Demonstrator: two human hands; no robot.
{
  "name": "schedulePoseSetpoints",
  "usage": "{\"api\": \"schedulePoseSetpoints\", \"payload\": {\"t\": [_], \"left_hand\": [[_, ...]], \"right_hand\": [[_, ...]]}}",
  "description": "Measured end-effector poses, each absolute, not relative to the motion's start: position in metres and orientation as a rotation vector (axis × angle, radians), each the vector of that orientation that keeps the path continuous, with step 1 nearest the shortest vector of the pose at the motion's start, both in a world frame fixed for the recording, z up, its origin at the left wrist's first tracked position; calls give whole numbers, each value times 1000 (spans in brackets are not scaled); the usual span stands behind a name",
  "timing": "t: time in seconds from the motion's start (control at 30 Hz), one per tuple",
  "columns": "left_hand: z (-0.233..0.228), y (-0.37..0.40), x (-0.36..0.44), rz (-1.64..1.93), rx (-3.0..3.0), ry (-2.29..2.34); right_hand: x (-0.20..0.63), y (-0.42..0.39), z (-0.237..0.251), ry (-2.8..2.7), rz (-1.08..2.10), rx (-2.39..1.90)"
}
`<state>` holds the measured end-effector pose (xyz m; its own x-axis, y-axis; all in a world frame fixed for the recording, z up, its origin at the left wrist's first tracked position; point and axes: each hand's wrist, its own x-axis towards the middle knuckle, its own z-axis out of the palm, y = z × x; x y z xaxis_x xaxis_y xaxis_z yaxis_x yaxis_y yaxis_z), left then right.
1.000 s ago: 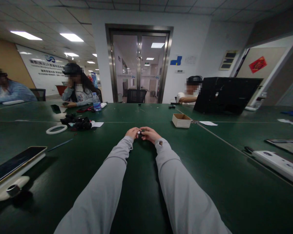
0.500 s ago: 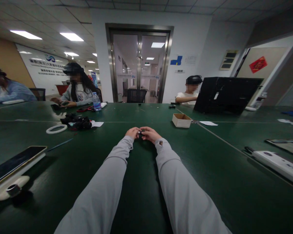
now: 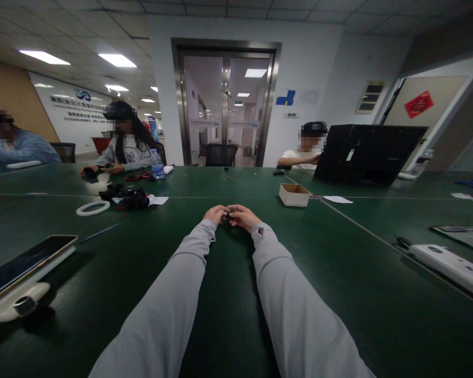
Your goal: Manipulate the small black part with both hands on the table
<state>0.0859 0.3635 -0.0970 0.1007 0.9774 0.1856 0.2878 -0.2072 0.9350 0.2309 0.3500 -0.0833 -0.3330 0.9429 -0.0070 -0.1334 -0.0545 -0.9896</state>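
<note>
Both my arms reach forward in grey sleeves over the green table. My left hand and my right hand meet at the fingertips around a small dark piece with a pale spot at its left end. It is too small to name. The fingers of each hand are closed on it, the left from one end and the right from the other. They hold it just above the table, and the fingers cover part of it.
A small open box stands right of my hands. To the left lie a white ring, black gear, a blue stick and a phone on a stand. A white device lies right. Several people sit beyond.
My hands stay in nearly the same place, with the small dark piece turned slightly between the fingers. Across the table, a person's hands have shifted. The view has moved a little.
</note>
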Motion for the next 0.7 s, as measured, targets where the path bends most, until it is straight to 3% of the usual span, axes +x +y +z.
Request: {"api": "schedulePoseSetpoints", "payload": {"t": [0.7], "left_hand": [[-98,359,85,1139,1714,1309]], "right_hand": [[230,352,-85,-1302,1556,-937]]}}
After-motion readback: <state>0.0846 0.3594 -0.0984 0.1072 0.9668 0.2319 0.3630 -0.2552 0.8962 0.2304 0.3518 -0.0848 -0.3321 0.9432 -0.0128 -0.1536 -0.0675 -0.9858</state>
